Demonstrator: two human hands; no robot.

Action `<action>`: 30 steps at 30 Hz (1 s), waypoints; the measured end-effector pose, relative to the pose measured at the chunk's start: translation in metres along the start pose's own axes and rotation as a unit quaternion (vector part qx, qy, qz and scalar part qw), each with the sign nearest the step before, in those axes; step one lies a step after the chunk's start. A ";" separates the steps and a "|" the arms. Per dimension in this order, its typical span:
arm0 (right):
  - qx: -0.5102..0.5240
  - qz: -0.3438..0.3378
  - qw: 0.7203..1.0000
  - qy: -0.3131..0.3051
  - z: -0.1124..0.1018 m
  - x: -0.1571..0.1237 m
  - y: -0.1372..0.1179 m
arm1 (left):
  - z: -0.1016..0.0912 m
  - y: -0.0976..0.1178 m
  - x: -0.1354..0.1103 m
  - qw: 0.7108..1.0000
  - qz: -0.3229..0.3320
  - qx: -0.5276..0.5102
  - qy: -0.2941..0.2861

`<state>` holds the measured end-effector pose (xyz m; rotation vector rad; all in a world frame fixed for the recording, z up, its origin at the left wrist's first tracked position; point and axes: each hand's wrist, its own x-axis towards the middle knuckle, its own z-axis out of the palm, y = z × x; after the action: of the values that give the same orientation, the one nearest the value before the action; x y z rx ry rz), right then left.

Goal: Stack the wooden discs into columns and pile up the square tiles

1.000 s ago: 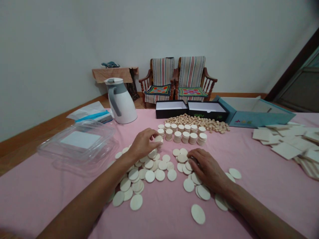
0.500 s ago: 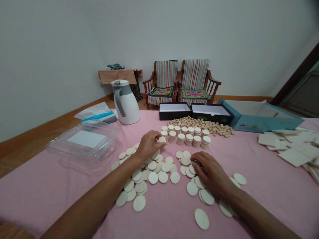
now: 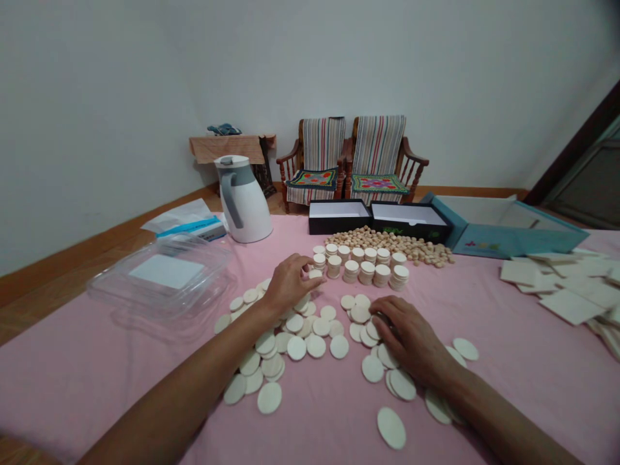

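Pale round wooden discs lie loose on the pink cloth point(image 3: 310, 413) and stand in short stacks point(image 3: 367, 272) in rows. My left hand point(image 3: 289, 281) is at the left end of these rows, its thumb and fingers closed around the edges of a wooden disc point(image 3: 315, 274). Under and beside that wrist spreads a loose pile of discs point(image 3: 296, 347). My right hand point(image 3: 409, 336) rests palm down over another loose group of discs point(image 3: 372, 369). Its thumb and index finger are apart, with the fingertips beside a disc point(image 3: 360, 314); the other fingers are partly hidden.
Small wooden pieces point(image 3: 397, 243) are heaped behind the stacks, before two black boxes point(image 3: 339, 224) and a blue box point(image 3: 518, 239). Square wooden sheets point(image 3: 574, 300) lie at right. At left are a clear plastic container point(image 3: 165, 294), a tissue pack point(image 3: 194, 227) and a white jug point(image 3: 248, 210).
The disc at my left hand sits slightly lower, and the left fingers have shifted a little. My right hand stays in place. The whole view has moved very slightly.
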<state>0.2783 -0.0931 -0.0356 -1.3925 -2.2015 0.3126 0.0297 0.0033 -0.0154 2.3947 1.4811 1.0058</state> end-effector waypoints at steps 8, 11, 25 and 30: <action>-0.001 0.004 1.000 -0.004 0.001 0.000 0.000 | -0.045 0.011 0.001 0.964 0.029 0.050 -0.261; 0.000 0.002 1.000 -0.005 0.000 0.001 0.000 | -0.050 0.013 -0.003 0.945 0.043 0.084 -0.313; -0.006 -0.003 1.000 0.001 0.002 0.001 0.002 | -0.036 0.010 0.003 0.990 0.037 0.002 -0.137; -0.006 -0.004 1.000 0.003 0.001 0.001 0.001 | -0.020 0.006 0.004 0.996 0.053 -0.047 -0.063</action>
<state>0.2784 -0.0920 -0.0366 -1.3885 -2.2074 0.2929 0.0230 0.0001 0.0042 2.4421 1.2498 0.9060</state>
